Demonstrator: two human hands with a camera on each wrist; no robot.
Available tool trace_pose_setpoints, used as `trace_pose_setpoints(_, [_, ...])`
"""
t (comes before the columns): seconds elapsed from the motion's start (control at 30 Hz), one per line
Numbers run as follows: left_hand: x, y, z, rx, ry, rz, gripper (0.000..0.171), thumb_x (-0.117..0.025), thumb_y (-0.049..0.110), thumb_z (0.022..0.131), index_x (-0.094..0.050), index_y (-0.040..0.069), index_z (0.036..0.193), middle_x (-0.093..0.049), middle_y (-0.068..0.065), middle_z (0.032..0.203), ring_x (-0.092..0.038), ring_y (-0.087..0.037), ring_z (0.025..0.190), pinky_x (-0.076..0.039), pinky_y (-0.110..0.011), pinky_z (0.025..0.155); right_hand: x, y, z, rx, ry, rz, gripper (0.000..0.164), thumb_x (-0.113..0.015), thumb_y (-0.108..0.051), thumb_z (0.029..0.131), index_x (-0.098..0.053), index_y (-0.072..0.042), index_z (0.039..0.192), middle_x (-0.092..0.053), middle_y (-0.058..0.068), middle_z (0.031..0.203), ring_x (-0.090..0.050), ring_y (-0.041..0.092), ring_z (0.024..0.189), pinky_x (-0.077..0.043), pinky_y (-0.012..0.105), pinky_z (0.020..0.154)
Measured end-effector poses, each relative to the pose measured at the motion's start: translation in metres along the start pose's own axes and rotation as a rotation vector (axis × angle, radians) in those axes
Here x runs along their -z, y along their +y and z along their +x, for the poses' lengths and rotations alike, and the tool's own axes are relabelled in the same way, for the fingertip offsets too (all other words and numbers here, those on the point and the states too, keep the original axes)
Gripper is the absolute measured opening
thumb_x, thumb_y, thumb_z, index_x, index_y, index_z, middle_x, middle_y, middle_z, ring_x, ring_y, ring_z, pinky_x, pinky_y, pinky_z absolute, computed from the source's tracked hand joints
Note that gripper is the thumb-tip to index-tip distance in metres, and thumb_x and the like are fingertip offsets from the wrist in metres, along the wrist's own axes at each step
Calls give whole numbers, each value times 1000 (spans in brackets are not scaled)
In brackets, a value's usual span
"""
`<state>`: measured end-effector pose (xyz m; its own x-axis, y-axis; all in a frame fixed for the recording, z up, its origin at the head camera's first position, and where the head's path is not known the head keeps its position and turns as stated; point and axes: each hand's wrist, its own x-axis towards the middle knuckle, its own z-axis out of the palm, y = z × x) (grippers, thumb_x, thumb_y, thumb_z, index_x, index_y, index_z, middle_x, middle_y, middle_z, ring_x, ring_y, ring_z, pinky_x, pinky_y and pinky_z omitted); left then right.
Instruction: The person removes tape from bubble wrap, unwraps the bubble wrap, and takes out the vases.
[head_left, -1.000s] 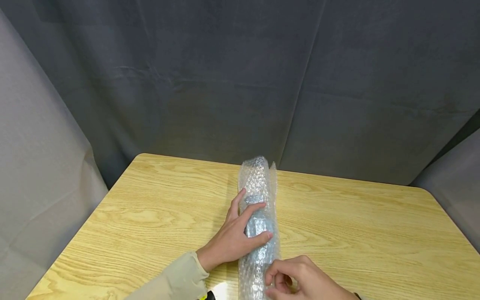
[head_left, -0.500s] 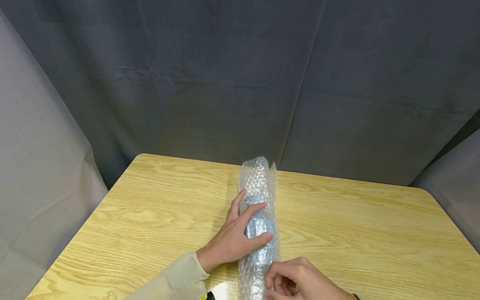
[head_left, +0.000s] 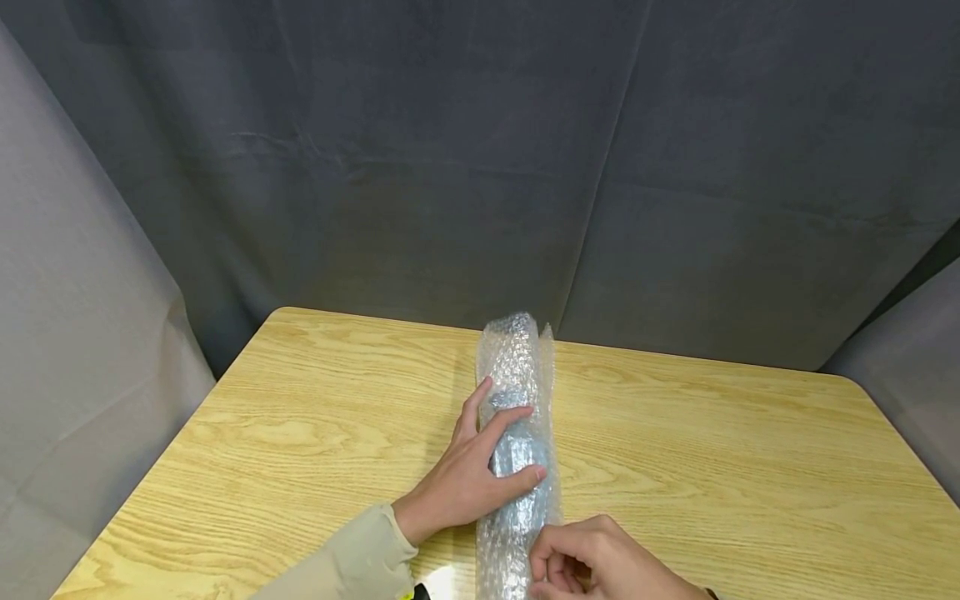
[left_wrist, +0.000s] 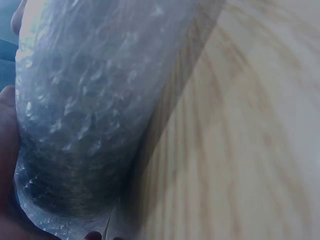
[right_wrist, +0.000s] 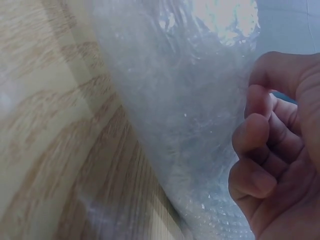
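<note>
A long roll of bubble wrap (head_left: 512, 358) lies front to back on the wooden table, with a bluish object showing dimly through its layers. Across its middle rests my left hand (head_left: 468, 479), fingers spread and mostly straight, thumb on top. Nearer me, my right hand (head_left: 600, 558) has its fingers curled at the roll's right side, the thumb and forefinger at the bubble wrap. In the right wrist view the curled fingers (right_wrist: 252, 132) meet the wrap's surface; the exact pinch point is hidden. The left wrist view shows the rounded side of the bubble wrap (left_wrist: 95, 100) close up.
The wooden table (head_left: 712, 450) stretches to both sides of the roll. A small black and yellow item (head_left: 420, 592) shows at the bottom edge beside the left sleeve (head_left: 352, 554). Dark cloth (head_left: 450, 167) hangs behind the table, with light grey cloth (head_left: 82, 333) at the left.
The right hand's fingers have curled slightly more and shifted a little at the bubble wrap. The left hand and the roll stay where they were.
</note>
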<state>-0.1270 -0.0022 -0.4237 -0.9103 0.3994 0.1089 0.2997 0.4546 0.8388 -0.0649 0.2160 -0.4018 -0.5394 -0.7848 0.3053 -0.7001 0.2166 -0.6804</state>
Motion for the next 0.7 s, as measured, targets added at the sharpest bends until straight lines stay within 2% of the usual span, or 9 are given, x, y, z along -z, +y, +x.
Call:
trace_pose_setpoints(0.4, [0, 0, 0, 1, 1, 1, 68, -63, 69, 92, -41, 49, 152, 14, 8, 175, -14, -39, 162, -42, -68, 112, 0, -2, 1, -80, -4, 33, 12, -71, -12, 98, -65, -18, 88, -60, -1, 62, -40, -19, 65, -39, 4, 49])
trace_pose_setpoints(0.7, [0, 1, 0, -3, 11, 17, 69, -64, 69, 91, -41, 48, 153, 13, 6, 175, -12, -38, 162, -42, -68, 112, -3, 1, 1, -35, 45, -34, 16, -77, -13, 94, -64, -18, 85, -59, -3, 58, -36, -24, 65, -37, 1, 49])
